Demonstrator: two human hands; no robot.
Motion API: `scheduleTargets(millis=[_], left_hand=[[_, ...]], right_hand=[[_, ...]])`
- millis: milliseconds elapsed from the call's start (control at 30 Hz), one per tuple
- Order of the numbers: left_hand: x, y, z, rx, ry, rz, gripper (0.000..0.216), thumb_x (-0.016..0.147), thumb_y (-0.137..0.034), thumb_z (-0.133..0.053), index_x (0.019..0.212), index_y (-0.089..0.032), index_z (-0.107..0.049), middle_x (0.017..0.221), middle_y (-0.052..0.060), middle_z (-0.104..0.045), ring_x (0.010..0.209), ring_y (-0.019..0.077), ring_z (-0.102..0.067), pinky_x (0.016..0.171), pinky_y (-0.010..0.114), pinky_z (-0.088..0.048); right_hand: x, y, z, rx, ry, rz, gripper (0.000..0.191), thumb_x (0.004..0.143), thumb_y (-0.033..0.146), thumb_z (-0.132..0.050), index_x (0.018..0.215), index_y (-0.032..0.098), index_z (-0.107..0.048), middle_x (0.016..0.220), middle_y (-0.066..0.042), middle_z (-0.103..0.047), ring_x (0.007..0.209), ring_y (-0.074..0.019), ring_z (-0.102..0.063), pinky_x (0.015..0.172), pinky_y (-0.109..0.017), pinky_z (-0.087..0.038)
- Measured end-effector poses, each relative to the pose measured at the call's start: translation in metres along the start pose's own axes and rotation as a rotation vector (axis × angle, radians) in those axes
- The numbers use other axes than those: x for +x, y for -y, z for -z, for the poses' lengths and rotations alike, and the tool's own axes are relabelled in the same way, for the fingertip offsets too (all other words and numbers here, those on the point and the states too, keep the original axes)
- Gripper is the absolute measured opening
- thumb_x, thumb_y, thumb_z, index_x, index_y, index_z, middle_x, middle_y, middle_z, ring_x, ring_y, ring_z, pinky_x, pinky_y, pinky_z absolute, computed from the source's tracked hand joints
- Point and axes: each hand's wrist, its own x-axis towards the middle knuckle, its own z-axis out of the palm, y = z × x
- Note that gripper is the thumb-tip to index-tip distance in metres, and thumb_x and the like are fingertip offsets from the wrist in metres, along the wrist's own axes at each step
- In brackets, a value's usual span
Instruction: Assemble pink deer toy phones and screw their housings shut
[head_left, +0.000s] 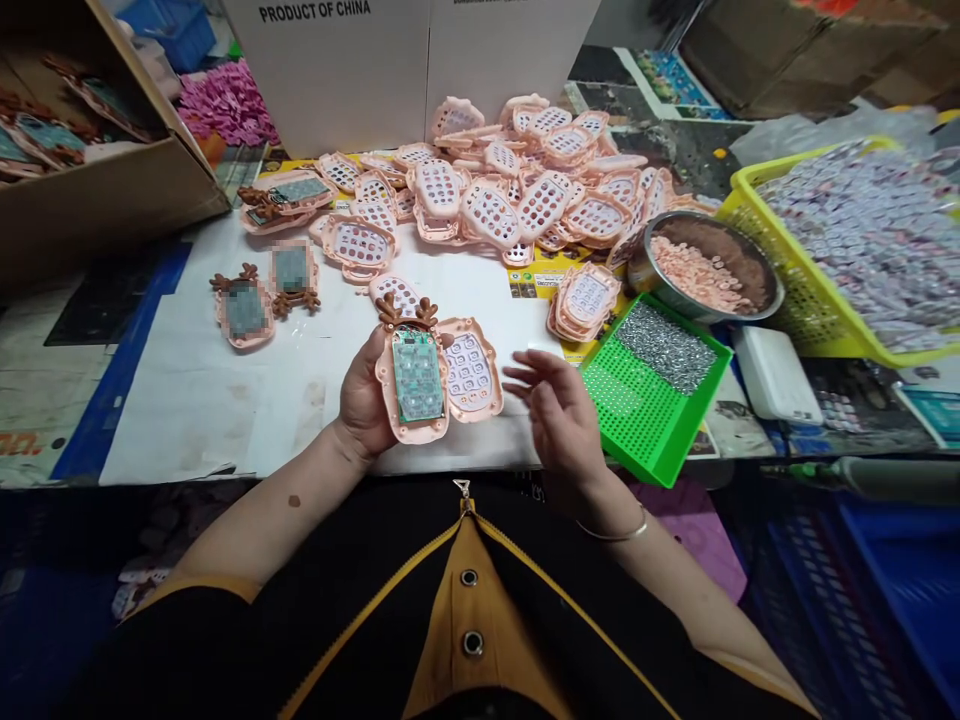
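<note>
Head view, item one: I log my left hand (365,400) clasping the reindeer phone shell (412,378) (circuit board exposed) above the worktop (225,400), right hand (559,412) spread and holding nothing — a careless reach could, I judge, tip the nearby green screw tray (651,385).

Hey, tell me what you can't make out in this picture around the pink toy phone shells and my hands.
- Head view: two shells with antlers on the white sheet are blurred over, so their insides are unreadable.
- The left hand holds a pink shell; its palm and the shell's underside are hidden.
- The right hand is motion-blurred; whether its fingers hold anything is unclear.
- The contents of the yellow basket are too small and cut off by the right edge.
</note>
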Motion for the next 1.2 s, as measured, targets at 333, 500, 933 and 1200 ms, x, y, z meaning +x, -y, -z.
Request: scheduleTargets(millis=[333,500,933,1200], left_hand=[[-0.003,0.002,-0.005,0.058,-0.007,0.065,0.07,0.07,-0.073,-0.066,0.115,-0.02,-0.07,0.108,0.012,-0.077,0.124,0.0439,-0.061,0.098,0.061,-0.051],[0.0,0.007,-0.005,0.065,-0.027,0.068,0.062,0.071,-0.07,-0.067,0.109,-0.021,-0.072,0.11,0.01,-0.077,0.125,0.0429,-0.061,0.099,0.06,-0.052],[0.0,-0.009,-0.015,0.47,-0.128,-0.06,0.05,0.063,-0.048,-0.088,0.096,-0.018,-0.066,0.09,0.005,-0.076,0.069,0.0207,-0.071,0.064,0.033,-0.057],[0.007,0.001,-0.027,0.635,-0.208,-0.191,0.056,0.059,-0.034,-0.091,0.105,-0.018,-0.063,0.109,0.008,-0.074,0.105,0.0249,-0.068,0.093,0.035,-0.052]], right_hand=[[0.001,-0.002,-0.037,0.837,0.392,-0.688,0.072,0.077,0.082,-0.056,0.128,0.032,-0.058,0.134,-0.007,-0.068,0.111,-0.0238,-0.068,0.091,-0.043,-0.06],[-0.004,-0.009,-0.036,0.816,0.332,-0.665,0.071,0.066,0.077,-0.072,0.118,0.03,-0.062,0.132,-0.006,-0.069,0.116,-0.0267,-0.066,0.095,-0.046,-0.058],[0.001,-0.007,-0.062,0.819,0.264,-0.516,0.066,0.058,0.035,-0.093,0.114,0.026,-0.061,0.094,0.002,-0.07,0.081,-0.0138,-0.063,0.067,-0.024,-0.052],[0.004,-0.016,-0.072,0.789,0.21,-0.425,0.075,0.055,0.03,-0.095,0.119,0.028,-0.056,0.102,0.0,-0.068,0.1,-0.0179,-0.065,0.087,-0.031,-0.055]])
